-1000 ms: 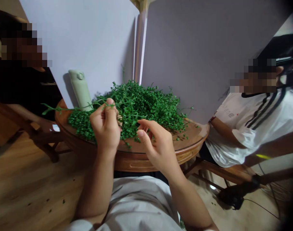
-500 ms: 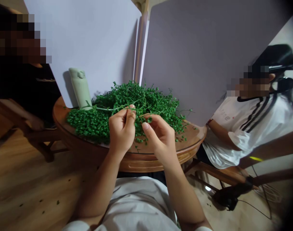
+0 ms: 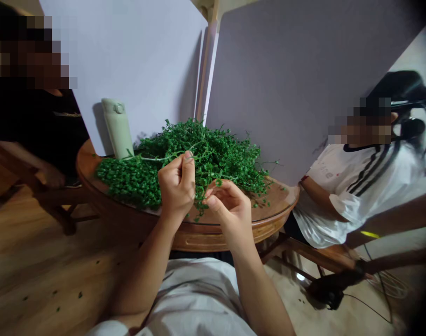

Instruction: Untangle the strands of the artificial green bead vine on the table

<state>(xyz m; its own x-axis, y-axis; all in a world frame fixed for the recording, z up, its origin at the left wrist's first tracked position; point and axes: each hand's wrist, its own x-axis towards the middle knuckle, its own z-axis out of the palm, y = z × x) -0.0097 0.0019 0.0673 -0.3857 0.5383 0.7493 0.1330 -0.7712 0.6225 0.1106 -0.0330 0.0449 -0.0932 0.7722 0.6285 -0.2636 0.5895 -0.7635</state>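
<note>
My left hand (image 3: 177, 184) is closed, its thumb pressed over a pale green stem (image 3: 153, 159) that runs out to the left. Leafy green sprigs hang from that grip towards my right hand (image 3: 232, 205). There the thumb and fingers are pinched together at the low end of a green sprig; their tips partly hide what is between them. Both hands are just above the near side of a big heap of green sprigs (image 3: 216, 147) with small round buds or leaves. Left of it lies a denser pile of small green pieces (image 3: 129, 182).
The heap lies on a round wooden table (image 3: 213, 239). A pale green flask (image 3: 118, 130) stands at the back left, before white panels (image 3: 136, 56). People sit left and right; the right one wears a white shirt (image 3: 356, 186). Green bits (image 3: 80, 295) lie on the floor.
My right hand has moved slightly down, away from the left hand, and its thumb and fingertips have come closer together. My left hand keeps its grip on the stem, almost in place.
</note>
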